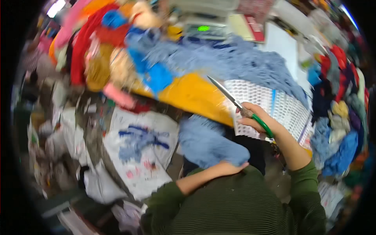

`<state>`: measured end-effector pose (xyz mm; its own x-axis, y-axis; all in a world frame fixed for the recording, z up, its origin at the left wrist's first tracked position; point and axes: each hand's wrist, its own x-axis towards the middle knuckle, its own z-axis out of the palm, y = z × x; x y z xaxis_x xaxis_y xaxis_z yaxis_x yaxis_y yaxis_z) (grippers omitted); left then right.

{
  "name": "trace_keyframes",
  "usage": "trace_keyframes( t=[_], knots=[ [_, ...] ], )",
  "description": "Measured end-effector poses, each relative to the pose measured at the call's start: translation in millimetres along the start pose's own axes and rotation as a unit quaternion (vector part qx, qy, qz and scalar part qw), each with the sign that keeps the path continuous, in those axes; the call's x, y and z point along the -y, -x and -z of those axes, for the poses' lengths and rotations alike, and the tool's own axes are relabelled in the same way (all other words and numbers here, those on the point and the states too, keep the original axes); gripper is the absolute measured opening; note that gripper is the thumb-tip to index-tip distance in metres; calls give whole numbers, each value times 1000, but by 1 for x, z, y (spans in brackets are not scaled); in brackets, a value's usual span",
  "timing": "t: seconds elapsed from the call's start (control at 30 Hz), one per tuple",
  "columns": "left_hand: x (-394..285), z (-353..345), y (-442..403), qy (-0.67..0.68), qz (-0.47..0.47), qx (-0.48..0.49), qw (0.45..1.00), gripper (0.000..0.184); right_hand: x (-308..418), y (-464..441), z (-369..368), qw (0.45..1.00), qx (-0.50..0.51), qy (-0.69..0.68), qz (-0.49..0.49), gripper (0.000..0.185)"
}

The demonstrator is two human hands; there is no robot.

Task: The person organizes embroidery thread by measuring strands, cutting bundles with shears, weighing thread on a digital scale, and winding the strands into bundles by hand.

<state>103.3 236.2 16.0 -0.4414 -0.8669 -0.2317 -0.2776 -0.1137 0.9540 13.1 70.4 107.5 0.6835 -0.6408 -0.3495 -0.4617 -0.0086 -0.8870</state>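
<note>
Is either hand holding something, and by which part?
Right hand: scissors, gripped where the blades meet the green handle. Left hand: at the blue textile's near edge; grip cannot be told.

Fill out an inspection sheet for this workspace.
Surface: yellow table, partly covered by a printed sheet and a blue pile.
Things: scissors pointing over the table; blue cloth at the lap.
Clutter: coloured heap at far left; red book at the back.
Hands: right hand holds the scissors; left hand touches the blue cloth, grip unclear.
Cables: nothing seen.
Surroundings: white sheet below, left; mixed cloths at right; edges blurred.
</note>
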Motion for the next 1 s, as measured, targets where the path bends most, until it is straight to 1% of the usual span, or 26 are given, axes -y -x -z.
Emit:
trace_keyframes(
  t=[0.03, 0.07, 0.1, 0.13, 0.17, 0.2, 0.27, 0.3, 0.33, 0.4, 0.47, 0.5, 0.6, 0.63, 0.67, 0.7, 0.73, 0.8, 0.87, 0.9, 0.93, 0.97, 1.0],
  knots=[
    [3, 9, 0, 40, 3, 20, 999, 33, -20, 8, 25, 998, -39, 44, 26, 31],
    [0, 21, 4, 167, 70, -14, 983, 32, -32, 20, 52, 992, -79, 91, 46, 34],
    [0, 35, 12, 285, 146, -46, 946, 32, -29, 36, 74, 982, -133, 135, -14, 35],
    [15, 50, 18, 465, 173, -8, 868, 24, -36, 51, 94, 961, -200, 190, -19, 36],
    [5, 67, 26, 595, 177, -46, 783, 21, -56, 60, 119, 942, -238, 236, -32, 36],
    [-6, 84, 36, 660, 111, -66, 740, 18, -82, 70, 143, 921, -267, 280, -43, 35],
    [1, 112, 59, 701, 71, -132, 697, 16, -116, 94, 184, 851, -333, 401, -57, 33],
    [-5, 122, 67, 718, 15, -145, 680, 14, -114, 103, 197, 851, -333, 387, -127, 32],
    [-14, 131, 75, 733, -41, -160, 660, 13, -146, 106, 221, 850, -327, 405, -81, 31],
    [-31, 147, 88, 701, -98, -196, 679, 13, -172, 112, 242, 827, -364, 411, -123, 29],
    [-53, 154, 93, 759, -158, -185, 604, 15, -186, 110, 257, 826, -369, 402, -143, 27],
    [-63, 156, 97, 784, -190, -179, 564, 17, -194, 109, 262, 822, -385, 403, -120, 25],
    [-86, 162, 116, 734, -244, -201, 601, 20, -209, 110, 271, 830, -378, 377, -159, 26],
    [-96, 162, 122, 731, -255, -230, 590, 20, -218, 111, 274, 834, -378, 374, -151, 27],
    [-101, 163, 126, 727, -282, -237, 580, 20, -231, 113, 277, 837, -376, 371, -143, 28],
    [-106, 166, 130, 721, -309, -246, 570, 20, -242, 114, 282, 842, -373, 375, -112, 28],
    [-111, 169, 134, 714, -336, -255, 559, 20, -240, 115, 283, 848, -356, 369, -133, 30],
    [-116, 179, 140, 648, -378, -346, 563, 23, -190, 105, 267, 785, -340, 418, -306, 30],
    [-137, 183, 146, 555, -293, -418, 656, 26, -181, 83, 264, 776, -368, 476, -191, 30],
    [-152, 183, 141, 563, -301, -436, 635, 27, -159, 66, 249, 804, -387, 452, -13, 30],
    [-168, 181, 132, 570, -309, -452, 613, 29, -134, 42, 231, 853, -343, 374, 123, 31],
    [-183, 180, 126, 614, -344, -363, 611, 27, -80, 22, 192, 921, -272, 239, 142, 29],
    [-196, 180, 122, 651, -375, -263, 606, 25, -39, 4, 150, 954, -194, 121, 194, 27]
  ],
)
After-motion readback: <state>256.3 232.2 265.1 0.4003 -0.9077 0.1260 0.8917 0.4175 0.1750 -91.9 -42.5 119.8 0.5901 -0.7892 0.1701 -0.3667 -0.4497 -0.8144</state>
